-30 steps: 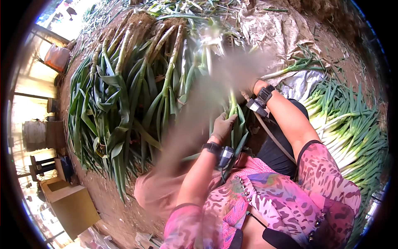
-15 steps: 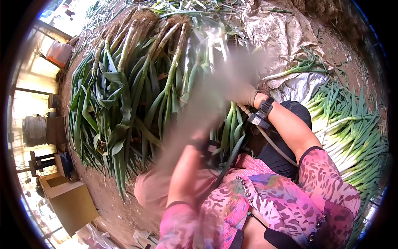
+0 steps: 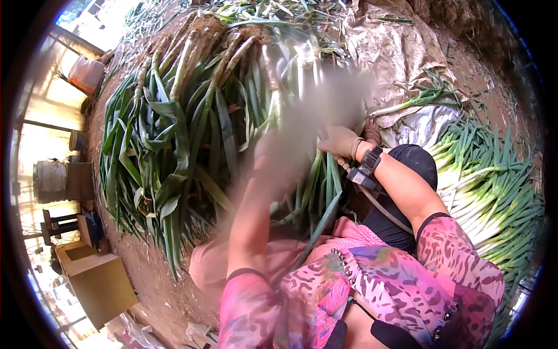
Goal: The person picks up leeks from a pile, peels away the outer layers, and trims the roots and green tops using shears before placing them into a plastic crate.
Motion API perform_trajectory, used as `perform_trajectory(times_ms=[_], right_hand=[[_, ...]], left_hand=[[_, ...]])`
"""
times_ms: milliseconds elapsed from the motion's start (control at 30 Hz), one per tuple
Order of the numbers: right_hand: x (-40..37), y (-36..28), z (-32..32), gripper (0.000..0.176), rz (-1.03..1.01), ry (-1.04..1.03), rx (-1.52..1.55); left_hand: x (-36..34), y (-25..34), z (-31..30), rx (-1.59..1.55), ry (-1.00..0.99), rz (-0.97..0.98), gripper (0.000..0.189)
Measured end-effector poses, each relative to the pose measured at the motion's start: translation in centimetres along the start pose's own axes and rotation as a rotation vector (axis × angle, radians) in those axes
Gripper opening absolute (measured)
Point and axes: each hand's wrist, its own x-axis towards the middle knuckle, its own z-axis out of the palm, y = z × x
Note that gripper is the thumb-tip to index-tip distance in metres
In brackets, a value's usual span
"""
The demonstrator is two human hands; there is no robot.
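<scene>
Through a grey smear across the middle, my left hand (image 3: 266,148) shows blurred, closed around the lower, leafy part of a long green onion (image 3: 271,72). This onion's stalk points up, its rooted end away from me. My right hand (image 3: 342,143), in a light glove, has its fingers curled; the smear hides their tips and what they hold. Under the right wrist is a hose with a black valve (image 3: 361,177) and a brass-coloured fitting. Left of my hands lies a heap of unpeeled green onions (image 3: 174,128) with earthy roots.
Peeled white-stemmed onions (image 3: 479,195) are piled at my right. A dirty cloth sheet (image 3: 395,43) lies ahead on the ground, with a loose onion (image 3: 415,100) at its near side. A cardboard box (image 3: 99,279) stands at the left. My dark-clad knee (image 3: 415,166) is near my right forearm.
My left hand has risen towards the heap. One rooted onion has shifted right out of its place, now blurred in line with that hand. The right hand has barely moved and shows more clearly.
</scene>
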Motion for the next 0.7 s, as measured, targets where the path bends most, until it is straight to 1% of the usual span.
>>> perform_trajectory(times_ms=[33,67,100,133,167,200,233,267,400,500,533,567,600,633,667,700], right_hand=[[-0.2,0.4,0.1,0.049,-0.043,0.011,0.078],[-0.4,0.9,0.1,0.048,-0.088,0.023,0.157],[-1.5,0.2,-0.6,0.045,-0.100,-0.027,0.187],[-3.0,-1.6,-2.0,0.044,-0.111,-0.076,0.218],[-5.6,-3.2,-3.6,0.043,-0.092,-0.186,0.197],[-7.9,-4.0,-3.8,0.045,-0.144,-0.212,0.173],[-10.0,-4.7,-4.0,0.044,-0.175,-0.221,0.168],[-11.5,-4.7,-3.8,0.044,-0.157,-0.221,0.145],[-13.4,-3.9,-2.9,0.042,-0.057,-0.183,0.111],[-12.0,-3.5,-2.0,0.043,-0.094,-0.108,0.094],[-11.2,-3.5,-2.0,0.045,-0.123,-0.065,0.101],[-10.1,-3.8,-2.0,0.044,-0.105,-0.068,0.074],[-8.7,-4.0,-2.2,0.042,-0.087,-0.071,0.048],[-7.2,-3.8,-2.5,0.041,-0.069,-0.072,0.022],[-3.8,-1.6,-0.9,0.042,-0.176,-0.027,-0.004],[-1.4,-0.8,-0.3,0.042,-0.207,-0.005,-0.013]], left_hand=[[1.9,-2.7,1.9,-0.024,-0.063,0.006,0.052],[0.6,-2.3,2.1,-0.208,-0.150,-0.030,0.048],[-0.9,-2.0,2.3,-0.393,-0.235,-0.070,0.044],[-1.1,-2.7,2.8,-0.483,-0.244,-0.074,0.042],[-1.0,-3.5,3.3,-0.575,-0.250,-0.079,0.039],[-1.0,-4.0,3.6,-0.665,-0.255,-0.082,0.037],[-1.0,-4.0,3.5,-0.580,-0.225,0.102,0.035],[-1.0,-3.8,3.2,-0.492,-0.195,0.284,0.034],[-0.7,-4.0,3.7,-0.323,-0.117,0.621,0.033],[-0.3,-3.3,4.0,-0.388,-0.190,0.315,0.035],[-0.4,-2.8,4.1,-0.536,-0.234,0.107,0.036],[-0.4,-2.5,4.1,-0.681,-0.274,-0.105,0.036],[-0.4,-3.1,4.5,-0.642,-0.251,-0.033,0.037],[-0.3,-3.5,4.9,-0.629,-0.249,-0.031,0.037],[-0.5,-3.3,5.4,-0.616,-0.248,-0.029,0.037],[-0.7,-2.9,5.7,-0.601,-0.247,-0.027,0.037]])
